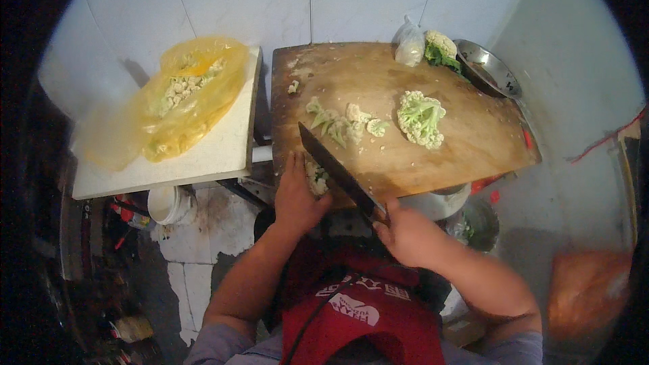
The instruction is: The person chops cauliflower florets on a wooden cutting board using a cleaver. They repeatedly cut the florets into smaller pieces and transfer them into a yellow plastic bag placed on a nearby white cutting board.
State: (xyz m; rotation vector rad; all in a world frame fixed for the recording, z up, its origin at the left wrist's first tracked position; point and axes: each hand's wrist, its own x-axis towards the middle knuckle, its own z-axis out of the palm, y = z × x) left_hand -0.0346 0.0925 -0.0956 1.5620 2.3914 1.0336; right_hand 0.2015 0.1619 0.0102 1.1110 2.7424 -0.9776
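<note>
My right hand point(408, 235) grips the handle of a cleaver-like kitchen knife point(332, 162). The dark blade slants up and left over the near side of a wooden cutting board point(456, 162). My left hand point(299, 195) rests at the board's near left edge, fingers straight and thumb spread. Cauliflower pieces point(318, 178) lie between that hand and the blade, partly hidden. Just past the knife tip, cut cauliflower florets point(332, 122) are strewn with crumbs. Farther right sits a larger chunk of cauliflower point(422, 119), stem side showing.
On a pale board point(223, 159) to the left, a yellow plastic bag point(203, 111) holds florets. A clear plastic bag point(409, 45), a cauliflower head with leaves point(442, 45) and a metal bowl point(489, 68) line the back right. Below stand a white bucket point(165, 205) and a dark basin point(484, 225).
</note>
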